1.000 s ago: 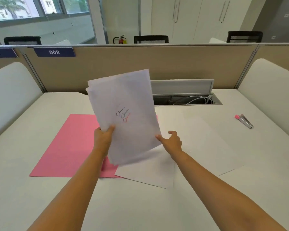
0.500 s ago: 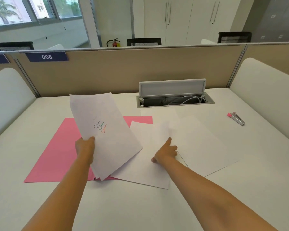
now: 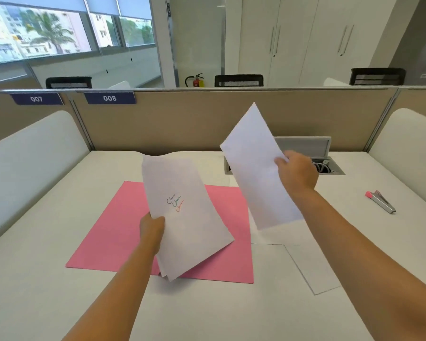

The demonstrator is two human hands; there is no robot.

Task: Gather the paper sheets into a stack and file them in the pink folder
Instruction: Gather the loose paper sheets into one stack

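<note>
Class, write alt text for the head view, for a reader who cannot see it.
Over a white desk, the left hand holds a small stack of sheets above an open pink folder, while the right hand lifts a single blank sheet.

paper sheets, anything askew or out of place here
One sheet lies on the desk, right of the pink folder, ungathered. The left hand's stack has uneven bottom edges. The right hand holds a sheet apart.

arms: we note both forearms bare, no sleeves in view
left hand [image 3: 151, 228]: no rings seen
right hand [image 3: 297, 174]: no watch, no rings seen
</note>
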